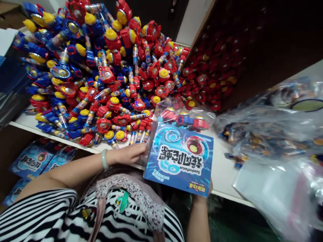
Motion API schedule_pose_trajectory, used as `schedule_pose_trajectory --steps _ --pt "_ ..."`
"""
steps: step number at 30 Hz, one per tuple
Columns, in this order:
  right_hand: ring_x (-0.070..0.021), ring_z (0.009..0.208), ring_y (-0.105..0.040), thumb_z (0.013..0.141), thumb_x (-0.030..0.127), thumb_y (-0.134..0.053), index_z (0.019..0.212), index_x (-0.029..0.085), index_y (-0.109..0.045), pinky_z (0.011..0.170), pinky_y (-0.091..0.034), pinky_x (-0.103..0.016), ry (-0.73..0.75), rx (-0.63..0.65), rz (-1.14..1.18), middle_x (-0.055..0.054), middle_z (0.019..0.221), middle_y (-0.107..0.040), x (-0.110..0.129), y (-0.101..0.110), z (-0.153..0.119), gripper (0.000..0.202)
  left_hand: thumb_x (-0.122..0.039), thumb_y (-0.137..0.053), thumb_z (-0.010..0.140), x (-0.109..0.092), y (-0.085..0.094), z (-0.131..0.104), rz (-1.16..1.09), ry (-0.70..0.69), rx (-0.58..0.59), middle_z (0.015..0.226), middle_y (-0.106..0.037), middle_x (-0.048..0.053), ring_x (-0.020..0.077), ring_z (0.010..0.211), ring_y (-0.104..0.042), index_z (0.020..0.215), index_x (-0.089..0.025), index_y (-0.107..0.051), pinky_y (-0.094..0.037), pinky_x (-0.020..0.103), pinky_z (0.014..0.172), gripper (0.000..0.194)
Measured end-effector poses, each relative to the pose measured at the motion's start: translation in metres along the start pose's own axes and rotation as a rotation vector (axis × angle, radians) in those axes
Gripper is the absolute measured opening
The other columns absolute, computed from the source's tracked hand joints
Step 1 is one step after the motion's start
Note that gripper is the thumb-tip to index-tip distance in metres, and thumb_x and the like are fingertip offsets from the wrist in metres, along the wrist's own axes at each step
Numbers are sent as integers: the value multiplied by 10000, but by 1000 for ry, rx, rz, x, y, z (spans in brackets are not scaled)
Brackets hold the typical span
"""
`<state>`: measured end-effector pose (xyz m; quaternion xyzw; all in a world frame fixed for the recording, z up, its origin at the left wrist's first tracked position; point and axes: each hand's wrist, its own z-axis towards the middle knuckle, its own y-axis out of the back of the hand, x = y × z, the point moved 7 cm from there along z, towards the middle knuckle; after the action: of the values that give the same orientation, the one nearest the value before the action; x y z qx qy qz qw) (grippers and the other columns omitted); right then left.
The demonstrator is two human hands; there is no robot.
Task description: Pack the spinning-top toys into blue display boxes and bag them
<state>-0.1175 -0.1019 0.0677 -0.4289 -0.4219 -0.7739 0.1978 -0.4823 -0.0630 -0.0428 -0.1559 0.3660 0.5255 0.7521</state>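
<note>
A blue display box (180, 159) with printed swirls and lettering, upside down to me, is tilted over the table's front edge inside a clear plastic bag (157, 109). Red and blue toy spinning tops (185, 119) with yellow caps show at the box's far end, under the plastic. My left hand (132, 154), a pale green bangle on its wrist, is closed at the left edge of the bagged box, its fingertips partly hidden. From below, my right hand (203, 197) supports the box's near right corner; most of its fingers are behind the cardboard.
A large heap of red and blue spinning-top toys (106, 74) covers the white table (224, 174). Brown cardboard (202, 28) stands beside more red toys at the back right. Clear plastic bags (267, 181) lie at right. Packed blue boxes (32, 159) sit below the table at left.
</note>
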Motion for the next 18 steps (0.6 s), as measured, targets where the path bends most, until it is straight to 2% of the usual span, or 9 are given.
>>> schedule_pose_trajectory --steps 2,5,8,11,15,17,18 --pt "-196 719 -619 777 578 -578 773 214 -613 707 -570 -397 25 -29 -45 4 711 -633 -1 5 4 366 -53 -387 851 -12 -9 -13 -12 -49 49 848 -560 50 162 743 -497 850 -205 -419 -460 273 676 155" --pt "-239 796 -643 705 605 -662 787 200 -651 775 -555 -439 178 -54 -212 -43 789 -687 5 23 -6 413 -50 -381 853 -19 -12 -20 -31 -50 -30 864 -589 66 170 789 -541 891 -198 -459 -485 285 713 171" --pt "-258 807 -662 737 600 -672 808 191 -678 766 -542 -430 424 -53 -449 -83 830 -713 12 39 -42 414 -62 -379 857 -20 -11 -18 -26 -38 -119 869 -600 81 184 825 -556 902 -189 -488 -498 307 741 173" --pt "-226 726 -644 839 560 -612 739 199 -649 693 -522 -375 557 -115 -542 -76 764 -687 13 44 -78 377 -67 -352 894 -20 -13 -24 -40 -31 -84 878 -596 90 188 841 -546 910 -185 -499 -500 309 750 188" --pt "-190 659 -599 867 588 -577 706 201 -603 650 -496 -336 525 -188 -506 -51 699 -639 16 32 -92 420 -178 -333 1000 -25 -29 -52 -130 -103 145 911 -612 119 203 892 -564 944 -185 -511 -507 326 806 187" --pt "-191 718 -624 871 578 -583 736 193 -604 692 -510 -337 498 -175 -447 -57 752 -661 19 29 -95 408 -227 -338 1024 -26 -33 -63 -161 -121 167 921 -624 124 204 904 -580 952 -186 -521 -506 329 819 201" --pt "-197 760 -642 876 555 -591 745 190 -602 727 -520 -349 501 -155 -417 -64 789 -677 21 29 -98 388 -227 -344 1027 -25 -33 -67 -156 -116 126 919 -627 119 199 900 -584 961 -185 -525 -504 325 816 197"
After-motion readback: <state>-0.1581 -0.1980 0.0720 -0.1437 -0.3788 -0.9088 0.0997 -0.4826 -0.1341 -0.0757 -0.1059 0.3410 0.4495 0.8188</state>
